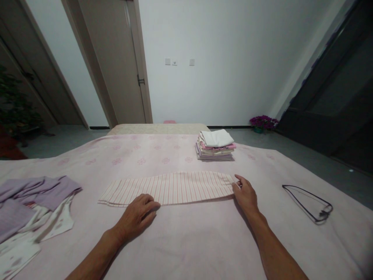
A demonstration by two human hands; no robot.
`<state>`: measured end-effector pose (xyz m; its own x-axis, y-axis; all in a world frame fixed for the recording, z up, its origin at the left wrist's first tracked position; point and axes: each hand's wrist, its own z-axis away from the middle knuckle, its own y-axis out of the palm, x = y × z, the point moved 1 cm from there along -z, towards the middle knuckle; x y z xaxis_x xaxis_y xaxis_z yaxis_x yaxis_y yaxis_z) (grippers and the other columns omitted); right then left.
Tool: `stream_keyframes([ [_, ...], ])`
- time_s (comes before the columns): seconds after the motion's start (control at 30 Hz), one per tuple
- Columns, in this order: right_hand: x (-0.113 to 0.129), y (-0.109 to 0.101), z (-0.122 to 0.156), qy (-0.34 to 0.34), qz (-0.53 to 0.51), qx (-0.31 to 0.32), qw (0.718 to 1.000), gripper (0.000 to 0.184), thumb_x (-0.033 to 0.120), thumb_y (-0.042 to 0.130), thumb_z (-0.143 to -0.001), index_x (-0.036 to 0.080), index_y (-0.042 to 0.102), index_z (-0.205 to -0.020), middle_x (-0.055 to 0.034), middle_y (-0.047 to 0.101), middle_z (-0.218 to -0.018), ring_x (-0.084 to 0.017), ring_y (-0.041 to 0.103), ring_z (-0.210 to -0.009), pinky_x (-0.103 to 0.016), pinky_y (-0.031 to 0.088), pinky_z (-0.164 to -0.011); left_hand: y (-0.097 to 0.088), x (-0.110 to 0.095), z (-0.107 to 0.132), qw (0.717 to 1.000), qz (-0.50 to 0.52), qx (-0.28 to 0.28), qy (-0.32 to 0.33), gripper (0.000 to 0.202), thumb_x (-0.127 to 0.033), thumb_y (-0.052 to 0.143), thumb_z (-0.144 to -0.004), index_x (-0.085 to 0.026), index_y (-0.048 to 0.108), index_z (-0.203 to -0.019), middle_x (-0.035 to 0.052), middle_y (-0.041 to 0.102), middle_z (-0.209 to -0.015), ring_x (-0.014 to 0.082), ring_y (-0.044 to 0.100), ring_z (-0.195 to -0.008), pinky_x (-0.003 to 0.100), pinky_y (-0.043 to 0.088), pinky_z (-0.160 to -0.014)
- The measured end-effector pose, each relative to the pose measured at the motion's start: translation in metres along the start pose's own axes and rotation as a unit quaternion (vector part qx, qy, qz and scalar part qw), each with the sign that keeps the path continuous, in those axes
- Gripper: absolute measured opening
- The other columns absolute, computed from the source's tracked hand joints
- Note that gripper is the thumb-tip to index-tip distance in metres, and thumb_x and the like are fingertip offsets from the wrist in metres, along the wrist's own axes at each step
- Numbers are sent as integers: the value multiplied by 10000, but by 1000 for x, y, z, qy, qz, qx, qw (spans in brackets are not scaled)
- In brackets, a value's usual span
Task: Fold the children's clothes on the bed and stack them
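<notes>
A long folded strip of pink-and-white striped cloth [171,188] lies across the pink bedsheet [186,237] in front of me. My left hand [136,217] rests palm down at its near edge, fingers loosely curled and holding nothing. At the cloth's right end, my right hand [245,193] pinches the edge between thumb and fingers.
A stack of folded clothes [215,145] sits behind the striped cloth, right of centre. A heap of unfolded purple and white garments [32,206] lies at the left. A black wire hanger [310,202] lies at the right. Doors, a plant and flowers stand by the walls.
</notes>
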<state>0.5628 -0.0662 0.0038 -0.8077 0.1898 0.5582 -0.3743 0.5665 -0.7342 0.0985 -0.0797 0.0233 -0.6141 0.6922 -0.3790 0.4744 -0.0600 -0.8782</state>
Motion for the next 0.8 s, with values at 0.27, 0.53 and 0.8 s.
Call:
stream_keyframes([
  [0.27, 27, -11, 3, -130, 147, -37, 980, 380, 246, 489, -905, 222, 651, -1248, -87, 668, -1180, -277, 569, -1047, -418, 435, -914, -1, 0, -3, 1000, 10, -2, -8, 237, -288, 444, -1008, -225, 671, -1032, 65, 632, -977, 197, 573, -911, 341, 479, -816],
  [0.53, 58, 28, 19, -306, 136, -14, 942, 406, 219, 468, -948, 200, 585, -1336, -99, 580, -1402, -270, 445, -1340, -436, 353, -1116, 2, 6, -78, 995, -23, -81, -59, 331, -332, 396, -1032, -201, 699, -1007, 69, 712, -980, 195, 642, -949, 322, 492, -875],
  [0.8, 35, 43, 20, -281, 184, -12, 942, 465, 244, 452, -952, 171, 531, -1405, -120, 524, -1479, -297, 343, -1444, -479, 308, -1172, 27, 9, -171, 984, -53, -1, -168, 334, -298, 447, -993, -178, 682, -1197, 111, 706, -1212, 222, 633, -1134, 317, 447, -980],
])
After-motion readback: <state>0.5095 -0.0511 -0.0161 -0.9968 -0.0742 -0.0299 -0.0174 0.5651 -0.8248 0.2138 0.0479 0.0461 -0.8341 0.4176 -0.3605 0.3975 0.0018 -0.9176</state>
